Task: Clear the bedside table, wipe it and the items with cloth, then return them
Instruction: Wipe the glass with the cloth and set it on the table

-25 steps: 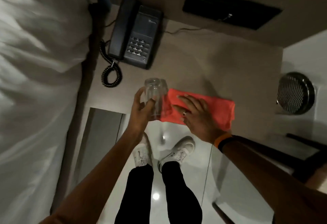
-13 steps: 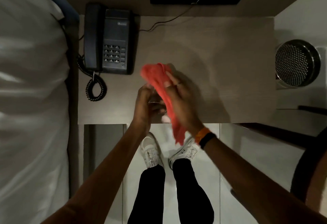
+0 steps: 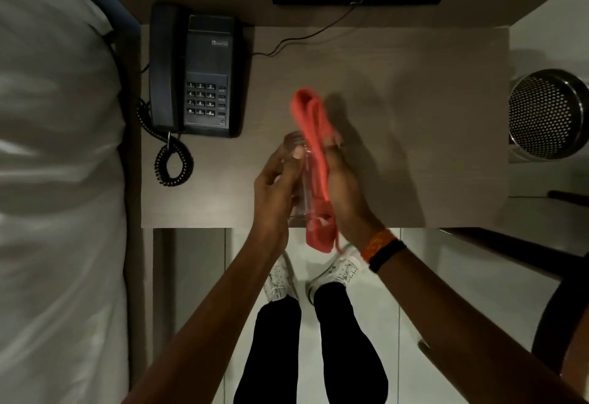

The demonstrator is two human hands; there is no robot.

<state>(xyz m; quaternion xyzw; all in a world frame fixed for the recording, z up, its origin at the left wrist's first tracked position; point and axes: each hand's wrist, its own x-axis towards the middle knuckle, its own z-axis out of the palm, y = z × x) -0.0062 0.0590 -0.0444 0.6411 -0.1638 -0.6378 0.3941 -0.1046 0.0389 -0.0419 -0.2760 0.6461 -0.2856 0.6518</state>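
At the far left a white bed runs along the left edge of the bedside table. A black telephone sits in the table's back-left corner, its coiled cord looping toward the front edge beside the left edge. Above the front edge, near the middle, the left hand grips a clear glass jar, fingers curled around its left side with the thumb tip lying across the upper part of the glass. The jar is held between the two hands, raised off the surface as far as can be told. Just right of it, a red cloth is pressed against the jar's right side by the right hand, whose fingers are closed flat on the fabric; the cloth sticks up beyond the fingertips and hangs past the front edge below the palm. Beyond the table's right edge stands a perforated metal bin.
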